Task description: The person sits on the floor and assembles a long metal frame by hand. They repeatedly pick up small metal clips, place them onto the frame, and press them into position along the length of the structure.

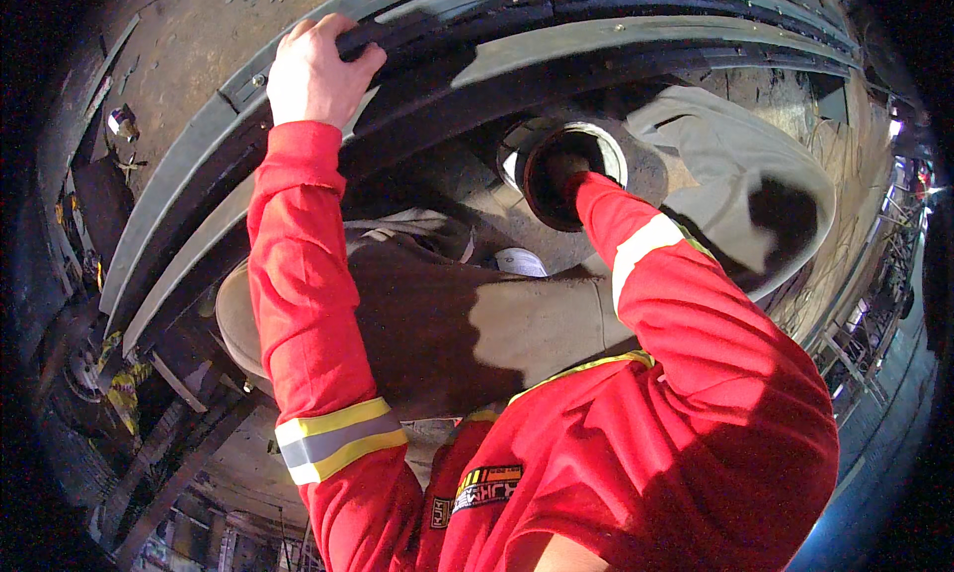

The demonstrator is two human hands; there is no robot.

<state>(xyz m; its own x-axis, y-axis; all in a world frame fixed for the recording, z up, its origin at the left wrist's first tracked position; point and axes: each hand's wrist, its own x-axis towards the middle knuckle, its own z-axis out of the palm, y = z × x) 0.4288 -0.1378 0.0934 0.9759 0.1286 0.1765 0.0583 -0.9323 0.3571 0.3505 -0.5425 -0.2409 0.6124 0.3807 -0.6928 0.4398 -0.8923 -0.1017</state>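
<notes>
Left hand (320, 73) sits far left, grip clamped on curved beam (427, 22); right hand (568, 168) reaches into round can (617, 157), grip too shadowed to tell

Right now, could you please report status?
Left hand on long grey metal-looking beam; right hand inside round dark-mouthed container; red fabric sleeve crossing its rim.

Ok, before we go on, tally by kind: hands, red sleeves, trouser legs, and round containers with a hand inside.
Hands: 2 (left hand; right hand, mostly shadowed)
Red sleeves: 2
Trouser legs: 2
Round container with a hand inside: 1
Total: 7
</notes>
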